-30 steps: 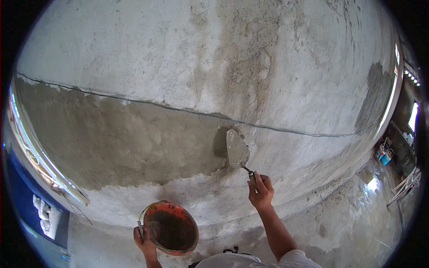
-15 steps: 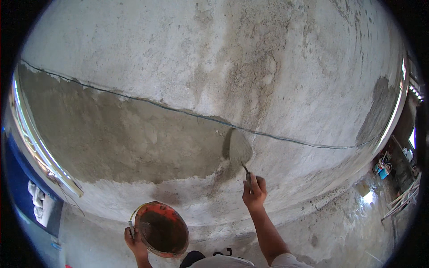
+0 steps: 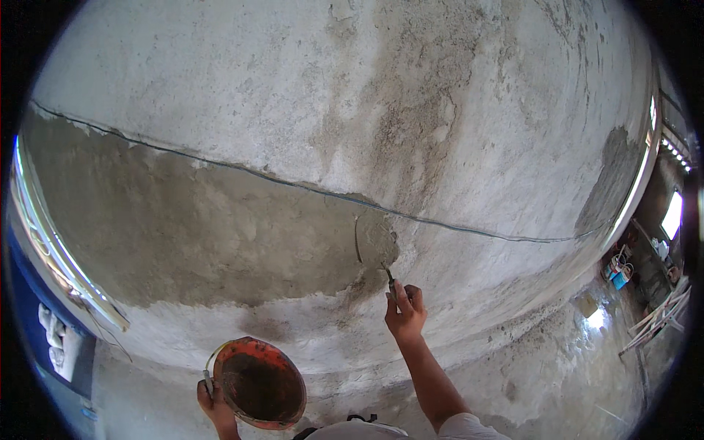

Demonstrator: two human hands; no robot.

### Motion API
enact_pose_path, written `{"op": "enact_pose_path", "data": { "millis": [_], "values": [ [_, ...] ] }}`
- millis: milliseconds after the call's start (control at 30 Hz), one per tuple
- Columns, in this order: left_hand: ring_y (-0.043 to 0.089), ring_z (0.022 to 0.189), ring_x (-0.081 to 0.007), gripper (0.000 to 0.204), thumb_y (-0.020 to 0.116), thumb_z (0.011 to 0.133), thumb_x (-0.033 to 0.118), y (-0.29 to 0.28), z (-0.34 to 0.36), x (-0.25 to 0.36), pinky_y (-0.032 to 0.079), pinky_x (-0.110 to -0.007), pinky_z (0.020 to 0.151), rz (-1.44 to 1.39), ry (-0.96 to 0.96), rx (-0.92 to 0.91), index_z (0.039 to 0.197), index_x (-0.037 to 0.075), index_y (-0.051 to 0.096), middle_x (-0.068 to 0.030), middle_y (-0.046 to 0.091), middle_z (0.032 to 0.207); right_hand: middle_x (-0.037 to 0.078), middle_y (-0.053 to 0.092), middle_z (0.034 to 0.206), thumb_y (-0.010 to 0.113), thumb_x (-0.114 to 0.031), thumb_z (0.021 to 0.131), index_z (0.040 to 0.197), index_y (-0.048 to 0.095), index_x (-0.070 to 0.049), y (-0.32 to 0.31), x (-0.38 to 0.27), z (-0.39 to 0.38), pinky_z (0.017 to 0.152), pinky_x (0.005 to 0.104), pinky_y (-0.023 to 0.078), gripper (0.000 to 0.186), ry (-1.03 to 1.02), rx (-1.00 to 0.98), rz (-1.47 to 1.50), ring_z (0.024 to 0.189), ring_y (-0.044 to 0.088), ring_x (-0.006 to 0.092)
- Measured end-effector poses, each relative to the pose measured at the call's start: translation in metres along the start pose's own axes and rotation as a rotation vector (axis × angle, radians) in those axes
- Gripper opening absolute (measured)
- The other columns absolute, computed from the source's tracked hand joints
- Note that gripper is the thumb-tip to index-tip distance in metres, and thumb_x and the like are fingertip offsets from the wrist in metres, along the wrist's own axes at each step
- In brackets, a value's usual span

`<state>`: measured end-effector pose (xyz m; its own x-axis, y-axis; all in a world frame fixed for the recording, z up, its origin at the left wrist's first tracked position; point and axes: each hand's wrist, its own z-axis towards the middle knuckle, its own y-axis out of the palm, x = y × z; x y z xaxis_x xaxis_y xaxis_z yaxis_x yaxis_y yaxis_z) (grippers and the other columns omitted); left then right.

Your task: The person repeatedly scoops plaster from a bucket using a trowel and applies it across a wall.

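My right hand [image 3: 405, 314] is closed round the handle of a trowel [image 3: 388, 273]. The trowel's mortar-coloured blade lies against the wall and blends with the wet patch, so its outline is hard to make out. That grey wet mortar [image 3: 198, 227] covers a broad band of the pale wall [image 3: 257, 88] and ends near the blade. A thin curved mark [image 3: 358, 239] stands just left of the blade. Low on the left, my left hand [image 3: 217, 404] grips the handle of an orange-red bucket [image 3: 262, 383]. The bucket is tilted, with dark grey mortar smeared inside.
A thin dark cable [image 3: 293, 185] crosses the wall along the patch's top edge. Another darker patch [image 3: 614, 176] is at far right. On the floor at right are blue containers [image 3: 622, 276], pale poles [image 3: 664, 314] and a wet shiny spot [image 3: 595, 317].
My right hand and the trowel have moved a little left. The dark gap beside the blade has narrowed to a thin line. My left hand still holds the bucket, and the view has shifted slightly.
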<state>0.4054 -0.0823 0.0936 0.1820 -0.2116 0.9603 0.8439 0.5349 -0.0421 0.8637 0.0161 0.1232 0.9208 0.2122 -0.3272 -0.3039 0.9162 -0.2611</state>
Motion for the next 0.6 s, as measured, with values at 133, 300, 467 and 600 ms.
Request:
{"op": "enact_pose_path", "data": {
  "millis": [133,300,467,600],
  "values": [
    [0.042,0.076,-0.0123,0.011,0.057,0.094,0.009,-0.016,0.008,-0.020,0.040,-0.031,0.070,0.014,-0.028,-0.049,0.089,0.005,0.049,0.0000,0.044,0.080,0.010,0.063,0.099,0.080,-0.010,0.080,0.126,0.068,-0.019,0.001,0.009,-0.044,0.059,0.0352,0.056,0.048,0.109,-0.102,-0.037,0.075,0.067,0.0260],
    [0.044,0.077,-0.0131,0.010,0.060,0.095,0.012,-0.025,0.021,-0.014,0.041,-0.031,0.071,0.001,-0.052,-0.092,0.092,0.006,0.052,0.0000,0.045,0.082,0.012,0.063,0.098,0.079,-0.004,0.079,0.126,0.067,-0.014,-0.011,-0.004,-0.063,0.062,0.0359,0.056,0.049,0.072,-0.039,0.020,0.077,0.066,0.0262],
    [0.045,0.078,-0.0137,0.008,0.059,0.094,0.011,-0.032,0.026,-0.016,0.041,-0.031,0.072,0.045,-0.032,-0.122,0.093,0.005,0.053,-0.0007,0.045,0.083,0.011,0.064,0.099,0.078,-0.003,0.079,0.129,0.065,-0.015,0.014,-0.016,-0.001,0.060,0.0349,0.055,0.053,0.041,0.052,0.090,0.075,0.067,0.0277],
    [0.046,0.078,-0.0141,0.012,0.060,0.095,0.013,-0.034,0.020,-0.001,0.042,-0.032,0.072,0.104,0.023,-0.042,0.093,0.004,0.053,-0.0013,0.046,0.083,0.010,0.064,0.098,0.078,-0.002,0.079,0.129,0.065,-0.015,0.024,-0.008,-0.029,0.059,0.0353,0.055,0.054,0.027,-0.015,0.044,0.075,0.067,0.0275]
  ]
}}
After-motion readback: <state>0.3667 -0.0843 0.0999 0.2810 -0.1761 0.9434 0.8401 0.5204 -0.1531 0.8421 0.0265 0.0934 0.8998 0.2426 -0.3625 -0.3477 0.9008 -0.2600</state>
